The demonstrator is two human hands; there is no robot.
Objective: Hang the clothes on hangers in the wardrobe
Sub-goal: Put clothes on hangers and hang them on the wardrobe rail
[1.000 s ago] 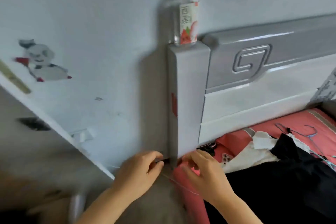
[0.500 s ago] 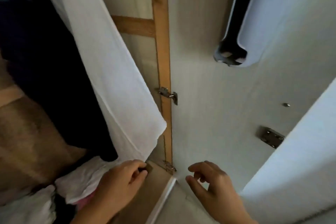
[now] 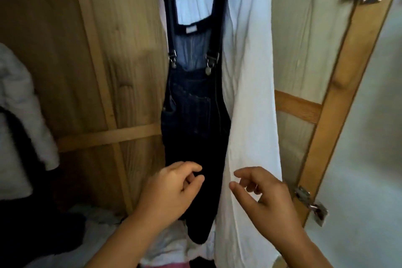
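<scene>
At the far left edge of the frame a pale grey garment (image 3: 19, 115) hangs inside the wardrobe, with dark cloth below it. Right of it runs the wardrobe's wooden back panel (image 3: 65, 50), crossed by lighter battens.

In the lower middle, the left hand (image 3: 171, 189) sits in front of the hem of the dark denim overalls (image 3: 191, 119). Its fingers are curled inward, thumb close to the forefinger; it may be pinching something thin, but I cannot tell, and no hanger is visible in it. The overalls hang from the upper centre, straps clipped, over a light blue ruffled top (image 3: 193, 0).

Just right of them hangs a long white garment (image 3: 250, 93), reaching the bottom of the frame. The right hand (image 3: 263, 193) is in front of its lower part, fingers loosely bent and apart, holding nothing.

At the bottom centre lies a heap of white and pink clothes (image 3: 169, 246) on the wardrobe floor. At the right edge stands the open door (image 3: 339, 85) with metal hinges (image 3: 309, 200).

The step appears to be reaching in among the hung items. To do it well, I would part the overalls and white garment gently with both hands, avoid tugging the hems so nothing slips off above, and keep sleeves clear of the hinges.
</scene>
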